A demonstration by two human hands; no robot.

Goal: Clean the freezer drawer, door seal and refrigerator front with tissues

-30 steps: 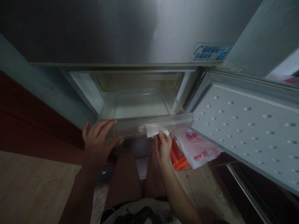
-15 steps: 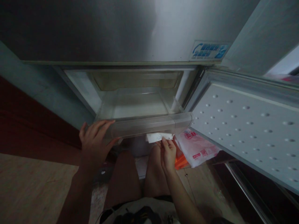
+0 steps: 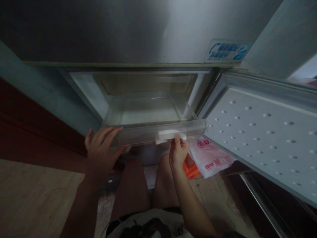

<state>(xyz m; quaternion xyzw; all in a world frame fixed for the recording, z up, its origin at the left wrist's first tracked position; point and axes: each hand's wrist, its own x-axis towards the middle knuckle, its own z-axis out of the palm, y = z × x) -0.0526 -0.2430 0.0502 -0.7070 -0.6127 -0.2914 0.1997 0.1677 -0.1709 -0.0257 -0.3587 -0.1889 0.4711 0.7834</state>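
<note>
A clear plastic fridge drawer (image 3: pixel 141 135) is pulled part way out of the lower compartment; its visible floor looks bare. My left hand (image 3: pixel 100 150) is wrapped round the left end of the drawer front, fingers over the top edge and thumb below. In my right hand (image 3: pixel 178 153) is a folded white tissue (image 3: pixel 165 135), pinched between the fingers. It lies against the drawer's front panel, right of the middle. My right fingertips are partly hidden behind the tissue.
The fridge's lower door (image 3: pixel 262 132) hangs wide to the right. Beneath it lie a white plastic bag (image 3: pixel 213 158) with red print and an orange bag (image 3: pixel 190 168). My knees (image 3: pixel 132 185) are under the drawer. A red-brown panel (image 3: pixel 37 132) stands at left.
My right hand has moved up with the tissue, from below the drawer's front edge onto its front panel. My left hand keeps its hold. The view has shifted slightly.
</note>
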